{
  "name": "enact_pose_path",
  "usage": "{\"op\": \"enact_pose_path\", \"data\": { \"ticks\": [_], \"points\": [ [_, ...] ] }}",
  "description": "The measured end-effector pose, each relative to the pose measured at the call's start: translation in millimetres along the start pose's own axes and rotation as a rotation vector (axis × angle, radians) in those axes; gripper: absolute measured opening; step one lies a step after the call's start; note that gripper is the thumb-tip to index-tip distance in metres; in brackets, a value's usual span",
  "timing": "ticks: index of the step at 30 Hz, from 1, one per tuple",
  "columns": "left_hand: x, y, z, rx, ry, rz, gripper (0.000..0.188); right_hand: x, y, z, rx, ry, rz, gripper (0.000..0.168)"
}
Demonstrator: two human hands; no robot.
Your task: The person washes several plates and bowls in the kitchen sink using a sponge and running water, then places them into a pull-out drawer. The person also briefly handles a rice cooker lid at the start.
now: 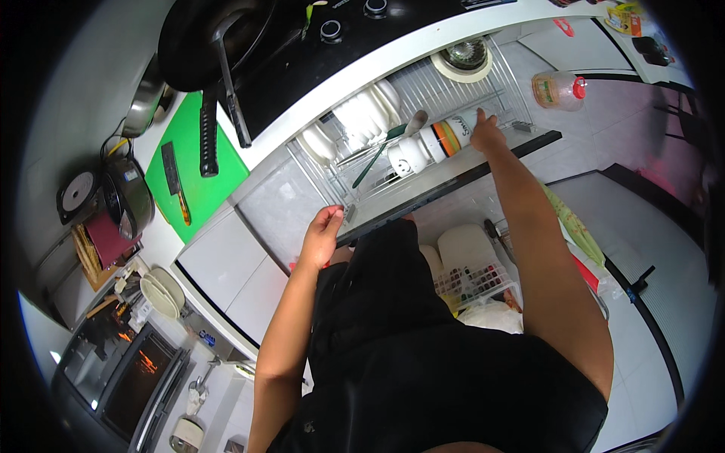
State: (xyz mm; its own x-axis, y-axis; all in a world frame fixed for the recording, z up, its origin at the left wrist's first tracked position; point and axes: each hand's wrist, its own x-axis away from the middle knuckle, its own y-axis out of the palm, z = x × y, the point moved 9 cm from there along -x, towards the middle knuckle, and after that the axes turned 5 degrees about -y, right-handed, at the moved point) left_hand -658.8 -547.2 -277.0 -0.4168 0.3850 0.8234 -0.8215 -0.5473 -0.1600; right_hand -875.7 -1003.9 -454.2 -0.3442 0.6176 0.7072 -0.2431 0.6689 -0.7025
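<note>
A wire-rack drawer is pulled out below the cooktop. In it, near the front, lie a white mug with a smiley face, an orange-and-green banded cup and a white cup with writing. My right hand reaches over the drawer front, its fingers at the end of the written-on cup; whether they grip it is hidden. At the drawer's left front corner is my left hand, thumb and fingers close together; its hold on the corner is unclear. A dark green long-handled utensil lies slantwise beside the mug.
White bowls stand along the drawer's back, with stacked dishes at its far right. On the left counter, a cleaver lies on a green cutting board; a wok handle overhangs it. A plastic jug stands on the floor.
</note>
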Motion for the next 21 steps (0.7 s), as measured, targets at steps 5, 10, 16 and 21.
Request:
{"op": "enact_pose_path", "data": {
  "ticks": [5,10,16,21],
  "points": [
    [1,1,10,-0.035,-0.003,-0.013,0.044,-23,19,20,-0.003,0.057,-0.034,0.098],
    [2,-1,0,-0.073,-0.047,-0.031,0.042,-20,14,12,0.031,-0.042,-0.009,0.104],
    [-3,-7,-8,-0.019,-0.004,-0.043,0.041,-4,-6,2,0.050,-0.047,-0.010,0.104],
    [5,-13,-11,0.001,0.025,-0.035,0.040,8,-15,-5,-0.030,-0.035,0.034,0.099]
  ]
}}
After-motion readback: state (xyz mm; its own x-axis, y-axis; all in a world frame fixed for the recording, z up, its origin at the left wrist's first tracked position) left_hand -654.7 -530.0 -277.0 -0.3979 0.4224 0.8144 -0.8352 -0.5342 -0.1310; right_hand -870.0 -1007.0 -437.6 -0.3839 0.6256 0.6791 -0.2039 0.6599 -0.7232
